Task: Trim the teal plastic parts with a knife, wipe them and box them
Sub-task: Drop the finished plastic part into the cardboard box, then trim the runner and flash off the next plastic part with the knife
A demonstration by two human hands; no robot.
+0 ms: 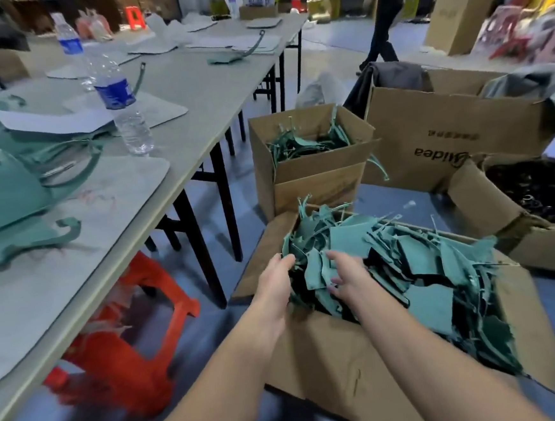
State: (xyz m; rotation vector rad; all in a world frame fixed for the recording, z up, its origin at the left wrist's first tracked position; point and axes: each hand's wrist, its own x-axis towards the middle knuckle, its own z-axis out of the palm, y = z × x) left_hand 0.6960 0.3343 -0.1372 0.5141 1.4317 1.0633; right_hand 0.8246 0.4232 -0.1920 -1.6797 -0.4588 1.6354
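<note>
Closest to me, both bare forearms reach down into a big open brown cardboard box (pixel 330 355) on the floor, heaped with flat, ragged-edged teal plastic pieces (pixel 416 256). The left hand (pixel 277 283) lies against the heap at the box's near-left corner, fingers fairly straight and closed on nothing. The right hand (pixel 347 276) is just beside it, fingers and thumb either side of a teal flap; the blur hides whether they actually pinch it.

Left of the box an orange plastic stool (pixel 131 348) stands under a long grey table (pixel 194 94). More teal moulded parts (pixel 2 185) lie on the table's near-left end, with a clear water bottle with a blue label (pixel 121 103) beyond them.

Further back on the floor, a smaller cardboard box (pixel 313 181) holds thin teal strips, and a printed carton (pixel 430 138) sits to its right.
</note>
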